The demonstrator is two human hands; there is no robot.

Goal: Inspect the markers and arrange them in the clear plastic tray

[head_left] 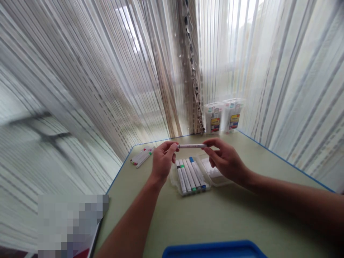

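Observation:
A white marker (191,146) is held level above the table, one end in each hand. My left hand (163,159) pinches its left end, and my right hand (224,157) grips the right end between thumb and fingers. Below them lies an open clear plastic case (185,194), its lid (223,182) folded out to the right, partly behind my right hand. Several white markers (191,175) with black, green and blue ends rest side by side in the case. The colour of the held marker's tips is hidden by my fingers.
More markers (142,156) lie in a loose group at the left. Two upright clear cases (213,118) with yellow labels stand at the back by the striped string curtain (150,71). A blue object's edge (215,249) shows at the front of the pale green table (215,215).

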